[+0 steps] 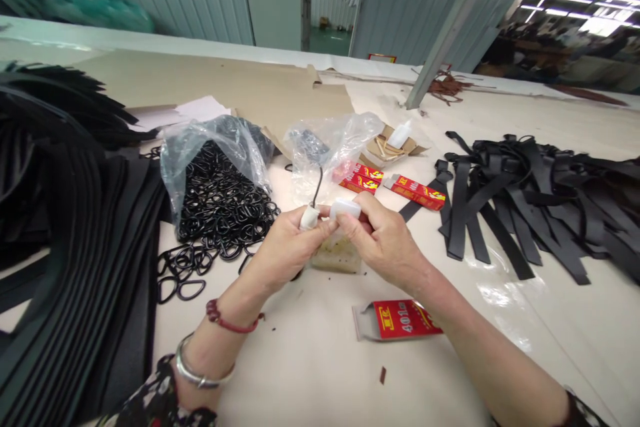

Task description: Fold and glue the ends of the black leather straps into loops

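Note:
My left hand (287, 243) is closed around a white-handled tool (310, 217) with a thin dark rod pointing up; its exact kind is hidden by the fingers. Close beside it, my right hand (387, 232) grips a small white plastic bottle (346, 207). The fingers of both hands nearly meet. Just under them on the table lies a translucent yellowish block (337, 259) with dark specks. An opened red carton (403, 319) marked 401 lies below my right wrist. More red cartons (415, 192) rest beyond the hands.
A clear plastic bag (183, 153) spills black D-rings (220, 207) at the left. Stacked black straps (100, 247) fill the far left, and shorter black straps (510, 193) pile up at the right. A cardboard tray (385, 150) holds another white bottle (400, 134). A metal post (450, 27) rises behind.

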The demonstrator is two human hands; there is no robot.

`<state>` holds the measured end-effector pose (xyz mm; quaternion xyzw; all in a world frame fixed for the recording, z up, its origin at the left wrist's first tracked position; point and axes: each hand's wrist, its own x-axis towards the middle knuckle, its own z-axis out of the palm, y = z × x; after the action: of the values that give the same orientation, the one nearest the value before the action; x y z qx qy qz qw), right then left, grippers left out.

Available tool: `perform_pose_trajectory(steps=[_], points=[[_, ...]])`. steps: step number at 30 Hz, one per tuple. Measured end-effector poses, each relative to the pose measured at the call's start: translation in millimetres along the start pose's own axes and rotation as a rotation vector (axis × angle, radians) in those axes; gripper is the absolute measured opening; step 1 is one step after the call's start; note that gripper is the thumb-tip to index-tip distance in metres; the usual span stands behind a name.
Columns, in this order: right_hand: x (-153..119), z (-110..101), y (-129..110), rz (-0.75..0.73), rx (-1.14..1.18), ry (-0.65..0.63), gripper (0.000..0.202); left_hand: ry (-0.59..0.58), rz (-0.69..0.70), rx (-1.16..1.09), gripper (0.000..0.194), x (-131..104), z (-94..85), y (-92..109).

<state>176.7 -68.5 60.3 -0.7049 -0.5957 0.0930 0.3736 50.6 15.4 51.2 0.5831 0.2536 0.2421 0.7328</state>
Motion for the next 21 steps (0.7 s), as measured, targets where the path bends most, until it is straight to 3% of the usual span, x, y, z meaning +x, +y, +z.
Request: perform_pose_trajectory(steps=[12,21], points=[[0.1,0.4,2.2,-0.100,-0.015,0.026,0.016,0.058,0.051,0.049,0.024,-2.5,0.0,-5.7],[0.3,0.0,3.8,-0.072,0.010,0.019,0.017,0.047,0.009,0.024,0.025,-2.7,-0.1,-4.5]])
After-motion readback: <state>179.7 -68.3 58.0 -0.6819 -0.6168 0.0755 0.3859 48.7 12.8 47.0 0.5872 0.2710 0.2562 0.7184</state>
